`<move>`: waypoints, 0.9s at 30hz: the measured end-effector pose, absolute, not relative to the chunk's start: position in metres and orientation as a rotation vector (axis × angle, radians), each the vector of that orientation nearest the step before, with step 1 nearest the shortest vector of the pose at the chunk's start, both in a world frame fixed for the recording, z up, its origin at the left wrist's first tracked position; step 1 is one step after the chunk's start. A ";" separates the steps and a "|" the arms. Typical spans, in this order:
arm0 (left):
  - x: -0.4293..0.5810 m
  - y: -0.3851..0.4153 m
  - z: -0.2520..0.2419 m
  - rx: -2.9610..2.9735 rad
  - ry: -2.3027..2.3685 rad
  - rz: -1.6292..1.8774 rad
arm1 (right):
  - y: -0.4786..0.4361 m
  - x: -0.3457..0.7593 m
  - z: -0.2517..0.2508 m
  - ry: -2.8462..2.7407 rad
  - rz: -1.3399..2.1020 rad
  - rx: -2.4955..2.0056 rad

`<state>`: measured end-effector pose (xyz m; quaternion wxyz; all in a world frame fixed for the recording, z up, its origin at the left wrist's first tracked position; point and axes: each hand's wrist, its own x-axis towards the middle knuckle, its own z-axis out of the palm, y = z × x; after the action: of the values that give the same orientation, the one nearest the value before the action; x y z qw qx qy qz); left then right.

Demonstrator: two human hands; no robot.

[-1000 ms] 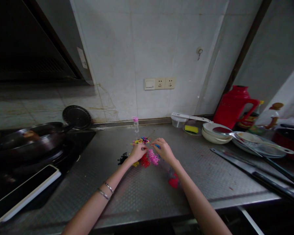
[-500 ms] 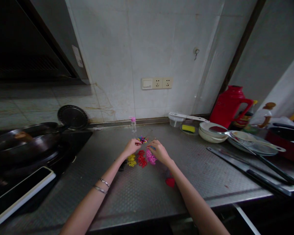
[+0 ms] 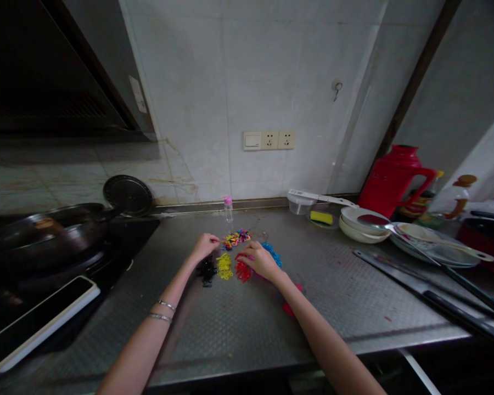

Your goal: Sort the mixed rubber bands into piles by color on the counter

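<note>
My left hand (image 3: pixel 206 246) is closed in a pinch at the left end of a mixed-colour heap (image 3: pixel 235 239) of tiny pieces that look like small rubber bands. What its fingertips hold is too small to make out. Just below it lies a black pile (image 3: pixel 207 270), with a yellow pile (image 3: pixel 224 266) beside that. Over the red pile (image 3: pixel 243 271) is my right hand (image 3: pixel 258 258), its fingers drawn together and pointing down; anything between them cannot be made out. That hand mostly covers a pink pile. A blue pile (image 3: pixel 273 254) shows behind its wrist.
A pink-capped clear bottle (image 3: pixel 228 209) stands by the wall. Red shapes (image 3: pixel 288 309) lie beside my right forearm. To the right are a yellow sponge (image 3: pixel 321 218), bowls (image 3: pixel 362 230), a long knife (image 3: pixel 399 277) and a red thermos (image 3: pixel 395 178); a pan (image 3: pixel 45 236) is left.
My left hand has moved left, away from the mixed heap's middle. My right hand has come down and slightly left over the red and pink piles, uncovering the blue pile. The view has shifted slightly.
</note>
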<state>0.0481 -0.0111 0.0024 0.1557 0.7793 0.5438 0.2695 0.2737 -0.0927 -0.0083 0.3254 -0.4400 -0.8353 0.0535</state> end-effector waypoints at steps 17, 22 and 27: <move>0.048 -0.023 0.001 2.338 1.621 0.550 | -0.095 0.288 -0.001 -2.122 0.143 -1.284; 0.049 -0.025 0.000 2.360 1.644 0.585 | -0.090 0.295 -0.002 -2.089 0.114 -1.292; 0.051 -0.025 -0.001 2.295 1.652 0.625 | -0.088 0.303 -0.002 -2.052 0.103 -1.282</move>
<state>0.0505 -0.0255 -0.0007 0.1226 0.7865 0.5661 0.2143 0.3029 -0.0881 -0.0020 0.3521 -0.4954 -0.7931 0.0398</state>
